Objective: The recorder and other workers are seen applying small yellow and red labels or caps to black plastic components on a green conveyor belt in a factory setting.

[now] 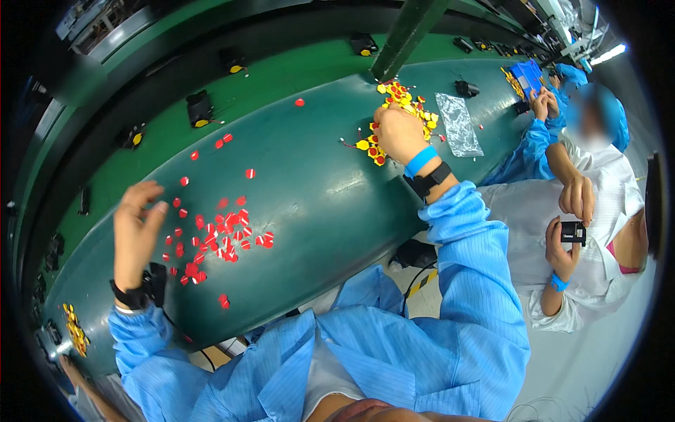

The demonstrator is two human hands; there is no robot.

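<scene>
My left hand [138, 232] is raised over the left part of the green work surface, thumb and fingers apart, with nothing in it. Beside it lie scattered small round red pieces [226, 226], many with a white stripe across them. My right hand [401, 135] reaches into a heap of small yellow pieces with red centres [419, 112], some with thin wires. Its fingers are curled down, and what they pinch, if anything, is hidden beneath the hand. A blue band and a dark strap circle my right wrist.
A clear plastic bag [459, 125] lies right of the heap. Black devices with yellow pieces [200, 109] sit along the green belt [267, 90] behind. A green post [408, 39] rises there. At right, a person holds a small black device [573, 232]; others work beyond.
</scene>
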